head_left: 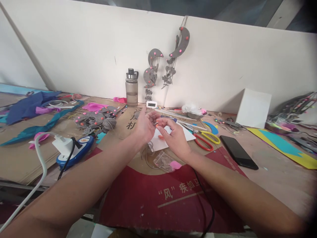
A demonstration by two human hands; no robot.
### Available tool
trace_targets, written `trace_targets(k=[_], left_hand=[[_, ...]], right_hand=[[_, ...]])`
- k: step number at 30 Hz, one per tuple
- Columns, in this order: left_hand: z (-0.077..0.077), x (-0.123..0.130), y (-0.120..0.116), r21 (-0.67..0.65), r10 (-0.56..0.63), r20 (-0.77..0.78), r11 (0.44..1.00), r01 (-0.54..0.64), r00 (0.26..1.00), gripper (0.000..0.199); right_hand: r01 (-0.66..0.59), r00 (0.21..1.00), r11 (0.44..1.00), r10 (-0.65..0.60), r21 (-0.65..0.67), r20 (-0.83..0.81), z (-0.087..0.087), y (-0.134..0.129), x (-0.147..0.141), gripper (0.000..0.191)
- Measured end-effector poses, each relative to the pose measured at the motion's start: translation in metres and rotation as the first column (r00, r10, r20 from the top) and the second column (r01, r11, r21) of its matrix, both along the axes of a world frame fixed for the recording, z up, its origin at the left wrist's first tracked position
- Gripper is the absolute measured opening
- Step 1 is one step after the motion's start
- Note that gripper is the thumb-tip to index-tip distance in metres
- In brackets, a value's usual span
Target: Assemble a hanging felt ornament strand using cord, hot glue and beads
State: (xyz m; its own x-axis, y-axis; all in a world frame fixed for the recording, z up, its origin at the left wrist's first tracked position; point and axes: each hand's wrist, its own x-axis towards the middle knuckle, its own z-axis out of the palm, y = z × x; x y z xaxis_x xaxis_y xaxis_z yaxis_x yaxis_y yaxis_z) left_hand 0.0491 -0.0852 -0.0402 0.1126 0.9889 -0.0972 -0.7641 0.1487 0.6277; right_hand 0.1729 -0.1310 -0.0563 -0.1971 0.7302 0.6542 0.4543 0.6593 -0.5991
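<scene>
My left hand (146, 127) is raised over the middle of the table with its fingers spread apart. Close beside it on the right, my right hand (173, 134) has thumb and fingers pinched together on a small orange piece. Beneath both hands lies a white sheet (159, 144) with another orange bit (160, 137) on it. Grey cord (148, 152) curls below my left hand. A clear plastic bag (162, 160) and a pink scrap (175, 165) rest nearer to me.
Red-handled scissors (204, 145), yellow-handled scissors (211, 136) and a phone (237, 152) lie right. A bottle (132, 91) stands behind. Left are a grey felt bundle (95, 120) and a blue power strip (76, 155). Grey moon ornaments (182, 43) hang on the wall.
</scene>
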Motion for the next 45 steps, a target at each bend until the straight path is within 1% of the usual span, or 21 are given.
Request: trace_targets(k=[2, 4, 8, 10, 12, 16, 19, 23, 25, 28, 31, 35, 37, 41, 43, 45], left_hand=[[0.000, 0.007, -0.009, 0.005, -0.139, 0.051, 0.990, 0.139, 0.989, 0.049], [0.001, 0.010, -0.016, 0.036, -0.170, 0.106, 0.985, 0.168, 0.980, 0.050], [0.008, 0.005, -0.017, 0.080, -0.152, 0.148, 0.987, 0.141, 0.977, 0.052], [0.011, 0.000, -0.014, 0.096, -0.126, 0.158, 0.989, 0.112, 0.979, 0.051], [0.013, -0.004, -0.011, 0.107, -0.103, 0.163, 0.991, 0.086, 0.981, 0.053], [0.013, -0.008, -0.006, 0.115, -0.076, 0.156, 0.992, 0.059, 0.985, 0.057], [0.012, -0.007, -0.005, 0.128, -0.069, 0.137, 0.990, 0.052, 0.988, 0.057], [0.011, -0.006, -0.006, 0.118, -0.097, 0.111, 0.989, 0.084, 0.989, 0.056], [0.013, -0.007, -0.006, 0.135, -0.096, 0.116, 0.988, 0.080, 0.989, 0.057], [0.014, -0.010, -0.005, 0.155, -0.075, 0.130, 0.986, 0.054, 0.989, 0.058], [0.014, -0.009, -0.005, 0.140, -0.067, 0.131, 0.989, 0.049, 0.989, 0.058], [0.013, -0.008, -0.006, 0.126, -0.109, 0.106, 0.987, 0.095, 0.988, 0.058], [0.014, -0.009, -0.005, 0.140, -0.104, 0.114, 0.986, 0.088, 0.988, 0.058], [0.013, -0.010, -0.003, 0.156, -0.071, 0.139, 0.987, 0.049, 0.988, 0.056], [0.012, -0.009, -0.004, 0.148, -0.086, 0.119, 0.987, 0.068, 0.989, 0.056], [0.013, -0.007, -0.006, 0.130, -0.109, 0.094, 0.987, 0.097, 0.990, 0.057]], right_hand=[[0.013, 0.999, 0.998, -0.016, 0.063, 0.042, 0.000, -0.001, -0.002, 0.014], [0.050, 0.991, 0.989, -0.067, 0.142, 0.114, -0.001, -0.002, -0.002, 0.013], [0.160, 0.942, 0.937, -0.238, 0.310, 0.236, -0.009, -0.001, 0.000, 0.018], [0.162, 0.923, 0.921, -0.269, 0.354, 0.277, -0.012, -0.001, 0.002, 0.022], [0.135, 0.916, 0.918, -0.259, 0.373, 0.306, -0.013, -0.002, 0.003, 0.025], [0.074, 0.915, 0.923, -0.213, 0.377, 0.342, -0.012, -0.008, 0.001, 0.027], [0.042, 0.912, 0.931, -0.184, 0.363, 0.366, -0.010, -0.010, -0.001, 0.028], [0.072, 0.905, 0.943, -0.200, 0.326, 0.376, -0.009, -0.009, 0.000, 0.030], [0.086, 0.905, 0.945, -0.207, 0.316, 0.372, -0.009, -0.010, 0.001, 0.031], [0.053, 0.906, 0.946, -0.179, 0.319, 0.383, -0.009, -0.013, 0.001, 0.032], [0.026, 0.897, 0.948, -0.162, 0.317, 0.411, -0.008, -0.014, -0.002, 0.034], [0.076, 0.888, 0.946, -0.208, 0.315, 0.410, -0.009, -0.011, -0.002, 0.035], [0.092, 0.888, 0.944, -0.222, 0.318, 0.402, -0.010, -0.010, 0.000, 0.036], [0.041, 0.884, 0.945, -0.186, 0.324, 0.430, -0.011, -0.012, 0.000, 0.038], [0.024, 0.874, 0.945, -0.178, 0.326, 0.452, -0.011, -0.012, -0.002, 0.039], [0.050, 0.868, 0.944, -0.203, 0.327, 0.454, -0.010, -0.011, -0.003, 0.039]])
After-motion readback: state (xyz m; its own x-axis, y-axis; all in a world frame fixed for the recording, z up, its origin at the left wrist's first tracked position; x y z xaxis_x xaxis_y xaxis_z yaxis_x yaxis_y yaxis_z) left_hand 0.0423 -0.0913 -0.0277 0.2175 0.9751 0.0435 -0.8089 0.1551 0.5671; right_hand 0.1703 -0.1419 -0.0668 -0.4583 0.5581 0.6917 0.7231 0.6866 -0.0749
